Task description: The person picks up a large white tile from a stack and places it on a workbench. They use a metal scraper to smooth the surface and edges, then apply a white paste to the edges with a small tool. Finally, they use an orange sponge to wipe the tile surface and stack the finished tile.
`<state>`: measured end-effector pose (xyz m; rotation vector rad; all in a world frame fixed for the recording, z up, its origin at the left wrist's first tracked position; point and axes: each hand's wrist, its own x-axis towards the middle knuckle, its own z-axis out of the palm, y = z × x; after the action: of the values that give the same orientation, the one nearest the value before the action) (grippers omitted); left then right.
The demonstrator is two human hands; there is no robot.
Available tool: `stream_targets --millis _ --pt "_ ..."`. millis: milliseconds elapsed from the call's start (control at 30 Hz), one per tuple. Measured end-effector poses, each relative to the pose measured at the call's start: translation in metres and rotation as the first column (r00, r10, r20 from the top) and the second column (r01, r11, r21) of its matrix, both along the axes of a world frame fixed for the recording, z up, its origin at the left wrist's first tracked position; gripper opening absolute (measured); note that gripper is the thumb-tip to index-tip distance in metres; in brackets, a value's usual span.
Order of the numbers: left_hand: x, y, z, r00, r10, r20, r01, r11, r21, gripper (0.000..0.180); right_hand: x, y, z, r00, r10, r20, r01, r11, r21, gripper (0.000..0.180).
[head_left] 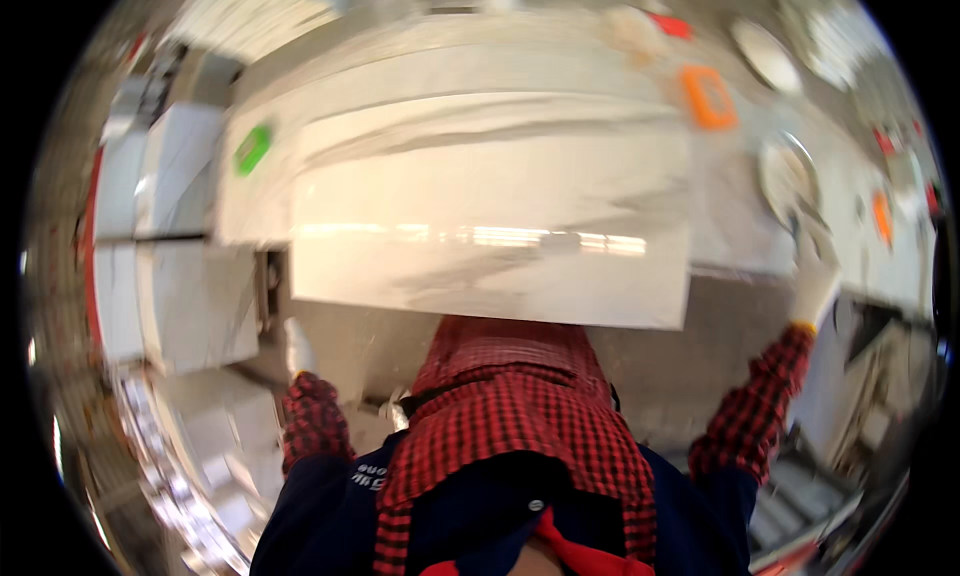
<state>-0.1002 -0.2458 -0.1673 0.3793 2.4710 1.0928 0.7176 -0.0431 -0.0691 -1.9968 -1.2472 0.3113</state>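
While the right grip [817, 261] reaches out over the table [740, 221] in its pale glove, here it is at the round dish [770, 181], fingers closed, as far as the blur lets us see, on a slim grey tool [808, 213] that slants in over the near rim. That hold, by one end, probably keeps the glove out of whatever pale stuff the dish contains. And across to the left grip [298, 348], low beside the body, touching nothing we can see: side-on and smeared, so whether its fingers are spread or pressed together, I cannot tell! Between the two grips lies the big white, grey-veined slab [490, 201], flat, glossy, its near edge jutting past the table toward the body, perhaps to leave that edge easy to get at from both sides. The dish sits just beyond the right grip, clear of the slab, presumably for a short reach. Farther out from that same grip, an orange item [708, 98] rests just past the slab's far corner; up beyond the left grip, a green item [253, 150] waits off the slab's side, likely parked there to leave its surface free.
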Motion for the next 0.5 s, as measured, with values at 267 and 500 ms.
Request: stream_targets --millis 267,500 --pt "0.019 -0.118 -0.085 0.893 0.083 0.442 -0.125 0.990 0.067 0.056 0.031 0.019 0.002 0.998 -0.033 -0.045 0.022 0.973 -0.228 0.034" --pt "0.065 -0.044 -0.066 0.852 0.037 0.523 -0.097 0.991 0.087 0.068 0.027 0.001 0.009 0.978 -0.059 0.200 0.092 0.982 -0.164 0.047"
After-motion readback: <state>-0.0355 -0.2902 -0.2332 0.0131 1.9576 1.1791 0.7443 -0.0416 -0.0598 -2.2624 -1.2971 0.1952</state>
